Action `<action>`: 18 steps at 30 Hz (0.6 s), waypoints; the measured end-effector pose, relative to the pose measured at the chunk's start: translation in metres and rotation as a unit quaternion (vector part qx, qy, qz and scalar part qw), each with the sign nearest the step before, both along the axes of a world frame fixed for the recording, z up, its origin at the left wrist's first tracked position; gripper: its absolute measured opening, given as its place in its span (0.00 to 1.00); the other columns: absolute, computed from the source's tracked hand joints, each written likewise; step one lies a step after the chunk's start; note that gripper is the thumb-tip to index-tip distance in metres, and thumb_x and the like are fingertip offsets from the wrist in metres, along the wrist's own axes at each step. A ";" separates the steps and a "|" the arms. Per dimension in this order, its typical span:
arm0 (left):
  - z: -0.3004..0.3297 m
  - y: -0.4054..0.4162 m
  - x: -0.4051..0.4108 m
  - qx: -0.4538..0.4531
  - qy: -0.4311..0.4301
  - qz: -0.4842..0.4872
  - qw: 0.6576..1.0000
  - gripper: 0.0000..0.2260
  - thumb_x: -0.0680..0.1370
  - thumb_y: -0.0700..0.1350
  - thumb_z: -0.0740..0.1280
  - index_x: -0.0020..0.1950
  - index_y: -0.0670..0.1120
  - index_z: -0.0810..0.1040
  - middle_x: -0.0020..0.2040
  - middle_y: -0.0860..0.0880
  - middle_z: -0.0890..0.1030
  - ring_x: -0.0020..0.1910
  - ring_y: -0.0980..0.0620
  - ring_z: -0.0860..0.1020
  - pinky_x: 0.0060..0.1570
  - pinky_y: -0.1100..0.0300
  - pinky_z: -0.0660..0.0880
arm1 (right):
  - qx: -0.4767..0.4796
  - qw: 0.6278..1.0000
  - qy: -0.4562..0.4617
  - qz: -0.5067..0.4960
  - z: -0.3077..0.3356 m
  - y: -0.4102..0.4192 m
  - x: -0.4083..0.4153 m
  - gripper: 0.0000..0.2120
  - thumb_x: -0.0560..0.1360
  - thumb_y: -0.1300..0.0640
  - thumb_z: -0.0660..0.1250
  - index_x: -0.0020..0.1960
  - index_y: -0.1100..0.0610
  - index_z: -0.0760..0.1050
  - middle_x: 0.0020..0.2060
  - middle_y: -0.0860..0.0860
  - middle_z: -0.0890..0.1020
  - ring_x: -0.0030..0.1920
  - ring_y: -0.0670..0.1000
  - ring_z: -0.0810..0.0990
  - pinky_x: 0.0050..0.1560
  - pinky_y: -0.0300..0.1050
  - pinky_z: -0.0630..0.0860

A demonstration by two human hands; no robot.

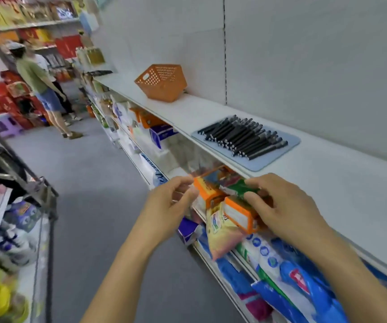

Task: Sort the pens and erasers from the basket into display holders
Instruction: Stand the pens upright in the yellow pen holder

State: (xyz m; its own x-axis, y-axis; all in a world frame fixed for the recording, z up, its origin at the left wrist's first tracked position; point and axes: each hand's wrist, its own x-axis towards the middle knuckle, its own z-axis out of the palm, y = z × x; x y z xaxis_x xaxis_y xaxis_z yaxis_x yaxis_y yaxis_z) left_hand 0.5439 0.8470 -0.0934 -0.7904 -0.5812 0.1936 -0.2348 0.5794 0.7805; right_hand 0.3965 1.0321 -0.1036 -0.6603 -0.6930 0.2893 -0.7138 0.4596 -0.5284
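Orange and green erasers [231, 201] sit gripped in our right hand [288, 210] while our left hand [171, 201] pinches their clear wrapper [194, 166]; pens [243, 136] already fill the blue tray [288, 142], so next we likely free and place them.

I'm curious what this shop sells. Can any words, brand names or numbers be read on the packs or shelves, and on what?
None can be read with certainty.
Small orange boxes held by the right hand: white label, print blurred.
Yellow packet under them: blue logo, too blurred.
White bag past the left hand: blue lettering, unreadable.
Black pens on the blue tray: no legible marking.
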 end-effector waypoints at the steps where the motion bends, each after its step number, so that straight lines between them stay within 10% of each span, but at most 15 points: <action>1: 0.003 -0.019 -0.020 -0.008 -0.003 -0.006 1.000 0.05 0.79 0.53 0.66 0.50 0.64 0.76 0.46 0.60 0.82 0.46 0.65 0.79 0.42 0.75 0.71 | 0.004 1.000 0.007 -0.018 0.004 -0.014 -0.016 0.13 0.77 0.42 0.62 0.61 0.41 0.74 0.55 0.38 0.77 0.55 0.43 0.76 0.48 0.44 0.72; 12: -0.003 -0.190 -0.208 -0.083 -0.027 -0.094 0.992 0.15 0.81 0.52 0.62 0.66 0.50 0.76 0.59 0.54 0.77 0.49 0.65 0.78 0.46 0.71 0.72 | 0.069 0.963 0.004 -0.260 0.010 -0.092 -0.133 0.16 0.78 0.43 0.59 0.63 0.45 0.74 0.53 0.44 0.73 0.43 0.48 0.77 0.38 0.44 0.70; 15: -0.006 -0.228 -0.258 -0.102 -0.066 -0.134 0.984 0.17 0.81 0.52 0.62 0.68 0.49 0.74 0.65 0.50 0.76 0.60 0.54 0.76 0.61 0.54 0.73 | 0.100 0.923 -0.019 -0.372 0.000 -0.099 -0.142 0.19 0.78 0.42 0.58 0.65 0.47 0.73 0.55 0.48 0.72 0.43 0.52 0.78 0.36 0.44 0.67; 18: -0.007 -0.252 -0.300 -0.142 -0.134 -0.185 0.963 0.19 0.82 0.54 0.60 0.70 0.48 0.72 0.66 0.49 0.76 0.60 0.50 0.76 0.59 0.57 0.69 | 0.143 0.857 -0.085 -0.488 -0.011 -0.108 -0.142 0.26 0.78 0.39 0.56 0.69 0.52 0.69 0.62 0.55 0.73 0.53 0.59 0.79 0.44 0.48 0.70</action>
State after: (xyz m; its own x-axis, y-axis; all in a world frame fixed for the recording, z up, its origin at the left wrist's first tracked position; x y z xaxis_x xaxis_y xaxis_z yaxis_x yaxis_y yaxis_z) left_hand 0.2440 0.5952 -0.1005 -0.9769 -0.2040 0.0642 -0.1420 0.8433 0.5183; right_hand 0.2549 0.9239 -0.1146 -0.9817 0.1861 0.0414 0.1599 0.9219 -0.3528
